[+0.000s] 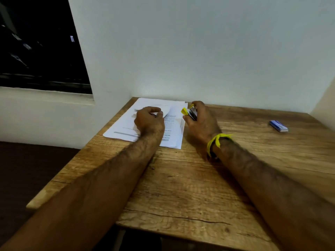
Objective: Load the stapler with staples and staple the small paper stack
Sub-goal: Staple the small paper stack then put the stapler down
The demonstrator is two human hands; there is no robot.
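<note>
I see my left hand (149,120) resting on the paper stack (145,124) at the far left corner of the wooden table (181,187), its fingers pinching a curled-up sheet near the top of the pile. My right hand (201,122), with a yellow band (216,142) at the wrist, is closed around the yellow stapler (190,112) just beside the stack's right edge. 1 small blue staple box (278,126) lies well apart, far right.

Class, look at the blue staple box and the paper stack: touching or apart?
Apart. The head view shows the blue staple box far right on the table, with bare wood between it and the paper stack.
</note>
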